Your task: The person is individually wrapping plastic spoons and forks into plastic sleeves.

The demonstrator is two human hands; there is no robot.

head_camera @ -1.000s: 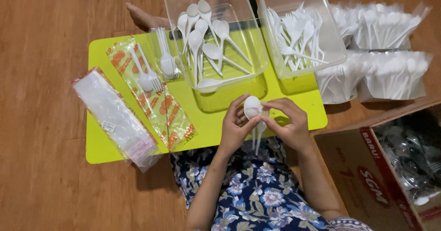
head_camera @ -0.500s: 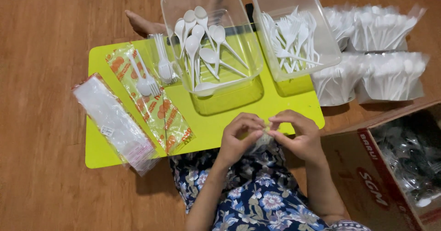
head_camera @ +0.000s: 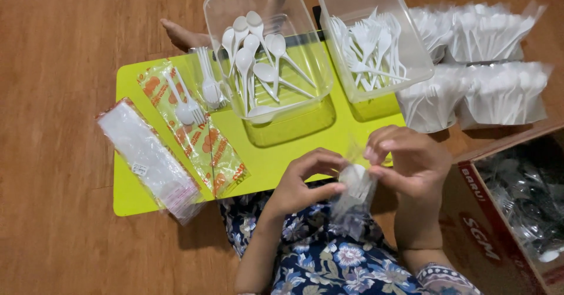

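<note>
Clear plastic — a small bag [head_camera: 352, 204] with white cutlery inside — is pinched between the left hand [head_camera: 305, 180] and right hand [head_camera: 405, 160]. Both grip it just off the near edge of the yellow-green table [head_camera: 264, 154] — over the person's lap.

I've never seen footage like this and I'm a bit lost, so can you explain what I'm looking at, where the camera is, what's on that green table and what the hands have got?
There is no machine here: a person sits on a wooden floor, and a camera on their head looks down at their bare hands. The left hand and right hand together hold a small clear plastic sleeve with white cutlery inside. On the low lime-green table stand a clear plastic tub of white plastic spoons and a clear plastic tub of white plastic forks, beside orange-printed wrappers and a stack of clear empty sleeves. A cardboard box sits at the right.
</note>
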